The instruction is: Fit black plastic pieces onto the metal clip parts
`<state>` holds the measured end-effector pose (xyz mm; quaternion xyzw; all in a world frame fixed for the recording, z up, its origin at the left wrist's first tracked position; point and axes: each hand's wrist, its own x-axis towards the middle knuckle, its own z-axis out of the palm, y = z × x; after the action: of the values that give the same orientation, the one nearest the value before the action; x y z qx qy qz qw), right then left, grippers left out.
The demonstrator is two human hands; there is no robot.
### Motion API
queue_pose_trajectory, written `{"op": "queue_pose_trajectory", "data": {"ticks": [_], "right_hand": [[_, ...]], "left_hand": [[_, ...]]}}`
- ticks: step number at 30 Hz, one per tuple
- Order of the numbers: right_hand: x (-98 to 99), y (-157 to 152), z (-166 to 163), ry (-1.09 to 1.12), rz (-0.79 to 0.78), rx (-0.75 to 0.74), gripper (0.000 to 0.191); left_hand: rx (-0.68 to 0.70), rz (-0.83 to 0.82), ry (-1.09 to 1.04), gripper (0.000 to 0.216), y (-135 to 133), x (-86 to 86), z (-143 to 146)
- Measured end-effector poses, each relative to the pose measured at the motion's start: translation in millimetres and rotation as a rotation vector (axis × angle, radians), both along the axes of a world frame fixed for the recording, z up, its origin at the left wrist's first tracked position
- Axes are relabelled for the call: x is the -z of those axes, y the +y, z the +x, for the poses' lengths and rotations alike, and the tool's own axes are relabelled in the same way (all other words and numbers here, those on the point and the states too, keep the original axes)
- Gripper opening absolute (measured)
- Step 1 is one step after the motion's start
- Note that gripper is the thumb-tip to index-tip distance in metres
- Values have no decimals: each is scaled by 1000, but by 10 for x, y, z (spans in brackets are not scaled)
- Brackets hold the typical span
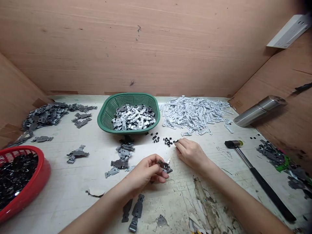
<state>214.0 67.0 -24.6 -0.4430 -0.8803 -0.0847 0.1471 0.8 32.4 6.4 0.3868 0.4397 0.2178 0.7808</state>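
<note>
My left hand (146, 170) is closed around a small dark metal bracket (165, 166), held just above the table near the middle. My right hand (191, 152) reaches forward with its fingertips pinched at a cluster of tiny black beads (168, 141) on the table; whether a bead is between the fingers I cannot make out. More dark brackets (123, 156) lie loose just left of my left hand, and two (134, 211) lie under my left forearm.
A green basket (107, 112) of mixed metal parts stands at the back centre. A pile of silver plates (195, 112) lies to its right, dark brackets (48, 113) at far left, a red basket (36, 182) near left. A hammer (258, 177) and steel flask (258, 110) lie right.
</note>
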Motion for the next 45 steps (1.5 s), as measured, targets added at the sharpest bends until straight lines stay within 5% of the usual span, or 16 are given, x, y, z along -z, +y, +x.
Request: {"op": "queue_pose_trajectory", "data": {"ticks": [5,8,11,16,21,24,29,32,38,45], "right_hand": [[-63,-145,100,68,27,35,23],[-65,-238,155,167,-25,54,22],[-71,-329,198,361,-167,95,19],[-55,-436,221,634,-370,178,16],[40,-492,155,953,-607,297,18],[82,-514,119,1075,-735,309,20],[91,-520,152,1088,-725,297,18],[96,-511,205,1122,-754,300,19],[124,-508,240,1214,-828,311,26],[129,-522,187,1214,-861,338,29]], "left_hand": [[68,154,121,14,-19,45,14],[117,595,427,18,-95,44,44],[329,1081,632,34,-211,91,105],[674,1458,666,58,-339,294,228],[606,1443,778,39,-350,308,287],[600,1495,818,47,-350,288,361],[597,1529,963,54,-244,314,660],[676,1550,987,30,-130,299,797],[834,1695,912,13,-92,154,596],[523,1249,1101,25,-208,77,483]]}}
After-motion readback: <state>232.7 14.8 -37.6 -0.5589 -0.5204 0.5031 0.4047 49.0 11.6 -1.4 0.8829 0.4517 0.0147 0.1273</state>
